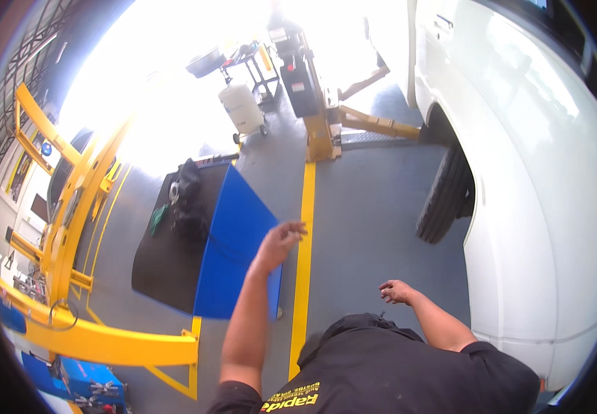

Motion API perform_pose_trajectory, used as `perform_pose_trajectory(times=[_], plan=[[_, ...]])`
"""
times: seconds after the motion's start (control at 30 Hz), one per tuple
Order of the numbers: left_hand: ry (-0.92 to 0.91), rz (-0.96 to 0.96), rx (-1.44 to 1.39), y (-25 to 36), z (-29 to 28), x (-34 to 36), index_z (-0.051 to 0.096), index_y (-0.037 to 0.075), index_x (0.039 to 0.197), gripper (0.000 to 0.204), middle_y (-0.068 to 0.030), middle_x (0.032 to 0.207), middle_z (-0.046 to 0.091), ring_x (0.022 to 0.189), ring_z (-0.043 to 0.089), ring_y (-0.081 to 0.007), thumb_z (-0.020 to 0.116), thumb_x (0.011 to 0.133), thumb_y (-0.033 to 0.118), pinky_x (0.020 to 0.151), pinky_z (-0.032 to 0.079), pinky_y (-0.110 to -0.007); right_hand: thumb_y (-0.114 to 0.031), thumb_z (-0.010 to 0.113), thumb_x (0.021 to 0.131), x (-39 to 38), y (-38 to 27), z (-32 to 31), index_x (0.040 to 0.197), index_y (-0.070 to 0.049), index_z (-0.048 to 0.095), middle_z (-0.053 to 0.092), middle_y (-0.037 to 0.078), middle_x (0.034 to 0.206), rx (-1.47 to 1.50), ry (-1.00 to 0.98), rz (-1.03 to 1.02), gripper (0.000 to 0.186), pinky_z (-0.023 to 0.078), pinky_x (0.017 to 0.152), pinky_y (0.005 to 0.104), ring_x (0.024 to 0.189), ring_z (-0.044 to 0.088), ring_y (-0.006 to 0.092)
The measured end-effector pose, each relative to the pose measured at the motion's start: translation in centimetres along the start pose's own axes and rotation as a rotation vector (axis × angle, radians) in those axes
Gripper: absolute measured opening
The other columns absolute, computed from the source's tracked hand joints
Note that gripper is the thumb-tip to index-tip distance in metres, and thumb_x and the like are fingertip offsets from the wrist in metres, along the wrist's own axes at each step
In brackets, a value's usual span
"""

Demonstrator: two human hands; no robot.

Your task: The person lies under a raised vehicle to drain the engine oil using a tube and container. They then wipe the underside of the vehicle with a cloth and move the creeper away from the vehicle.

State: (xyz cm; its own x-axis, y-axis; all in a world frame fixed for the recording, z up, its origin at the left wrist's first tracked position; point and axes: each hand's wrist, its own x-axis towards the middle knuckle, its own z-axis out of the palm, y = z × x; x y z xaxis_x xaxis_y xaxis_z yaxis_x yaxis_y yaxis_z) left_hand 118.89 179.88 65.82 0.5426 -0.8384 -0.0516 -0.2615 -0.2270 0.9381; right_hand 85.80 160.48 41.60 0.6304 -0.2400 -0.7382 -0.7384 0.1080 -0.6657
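Observation:
My left hand (281,245) is held out in front of me beside a blue cabinet (240,241) with a black top. Its fingers are loosely bent and apart, with nothing seen in them. Lower and nearer my body, my right hand (396,292) hangs over the grey floor with its fingers apart, also without anything visible in it. A dark bundle (188,196), a white ring-shaped thing (173,192) and a green cloth (158,218) lie on the cabinet top. To the right stands a white vehicle (519,172), its front tyre (445,196) turned outward.
A lift post (320,134) rises ahead, one yellow arm (381,124) reaching toward the vehicle. Near it stands a wheeled white tank (242,109) with a dark basin (205,62). Yellow lift frames (91,207) fill the left side. A yellow line (302,276) crosses the floor.

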Motion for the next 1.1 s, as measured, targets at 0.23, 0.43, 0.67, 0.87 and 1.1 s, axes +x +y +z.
perform_pose_trajectory(times=[0.23,0.43,0.67,0.87,1.1], plan=[[0.106,0.415,0.167,6.6,-15.1,36.8,0.069,0.001,0.112,0.028,-0.0047,0.095,0.072,0.092,0.063,-0.0124,0.055,0.088,0.001,0.085,0.048,-0.028,-0.019,0.058,0.098,8.7,-17.5,-13.5,0.131,-0.006,0.058,0.069,0.007,0.108,0.224,0.288,-0.078,0.036,0.054,0.074,0.0316,0.088,0.066,0.0158],[0.346,0.587,0.480,15.1,-24.4,66.2,0.071,0.008,0.113,0.028,-0.0085,0.102,0.074,0.099,0.069,-0.0233,0.058,0.090,0.014,0.092,0.051,-0.035,-0.019,0.061,0.095,25.6,-23.2,-21.3,0.131,-0.004,0.058,0.070,0.011,0.110,0.377,0.415,-0.028,0.040,0.055,0.073,0.0340,0.086,0.068,0.0199],[0.438,0.852,0.697,16.9,-34.0,92.8,0.062,0.012,0.129,0.048,-0.0137,0.135,0.060,0.130,0.052,-0.0339,0.060,0.081,0.008,0.114,0.036,-0.043,-0.017,0.059,0.097,34.3,-39.7,-33.2,0.132,-0.002,0.058,0.070,0.011,0.111,0.451,0.390,-0.056,0.038,0.055,0.077,0.0348,0.091,0.068,0.0212],[0.351,0.775,0.632,14.8,-34.8,97.5,0.056,0.010,0.140,0.056,-0.0127,0.145,0.053,0.138,0.045,-0.0270,0.058,0.084,0.017,0.116,0.032,-0.039,-0.016,0.058,0.098,48.8,-47.0,-49.1,0.130,-0.003,0.059,0.070,0.008,0.104,0.466,0.394,-0.031,0.035,0.053,0.067,0.0297,0.079,0.065,0.0154],[0.680,0.432,1.217,15.2,-34.9,92.5,0.051,0.003,0.144,0.050,-0.0143,0.148,0.051,0.137,0.048,-0.0316,0.044,0.099,0.024,0.116,0.035,-0.045,-0.018,0.059,0.097,70.2,-63.1,-69.6,0.128,-0.003,0.061,0.070,0.006,0.097,0.222,0.197,-0.047,0.035,0.051,0.062,0.0283,0.077,0.065,0.0136]])
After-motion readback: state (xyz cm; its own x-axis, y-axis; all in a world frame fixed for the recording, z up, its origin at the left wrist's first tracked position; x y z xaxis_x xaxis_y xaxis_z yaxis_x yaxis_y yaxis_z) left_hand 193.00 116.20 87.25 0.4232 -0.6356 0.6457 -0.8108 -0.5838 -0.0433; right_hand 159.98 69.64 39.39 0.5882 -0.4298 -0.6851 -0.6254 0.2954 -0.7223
